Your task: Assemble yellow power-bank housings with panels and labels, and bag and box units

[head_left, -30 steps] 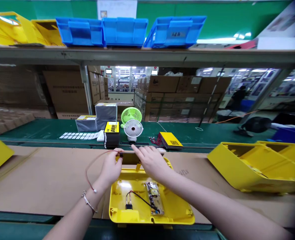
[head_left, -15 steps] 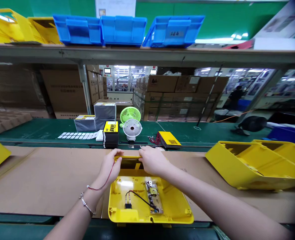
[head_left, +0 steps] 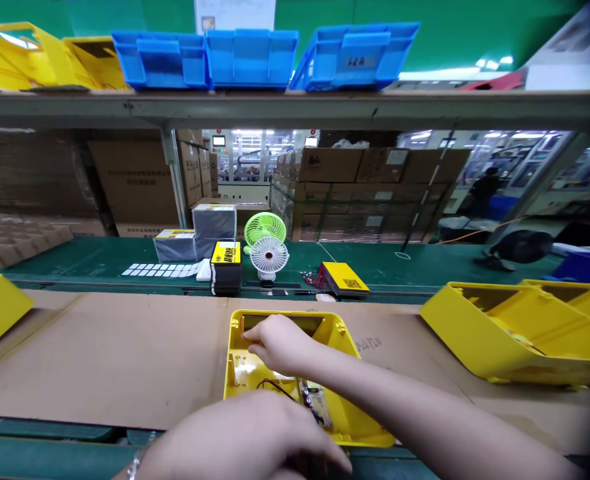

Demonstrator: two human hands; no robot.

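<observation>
left hand (head_left: pixel 255 433) down over yellow shell (head_left: pixel 349 403), right hand (head_left: pixel 281 343) inside far edge (head_left: pixel 295 313); both half-curled, grip unclear

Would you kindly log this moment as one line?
right hand: in yellow shell, near far wall | left hand: over shell's near edge | board: in shell, partly hidden | white fan: beyond shell

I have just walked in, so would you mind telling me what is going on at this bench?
The person's right hand reaches into a yellow housing, fingers by the dark panel at its far wall. The left hand is over the near edge; whether it holds anything is hidden. Inside lies a circuit board, partly covered, and the housing sits on cardboard.
</observation>
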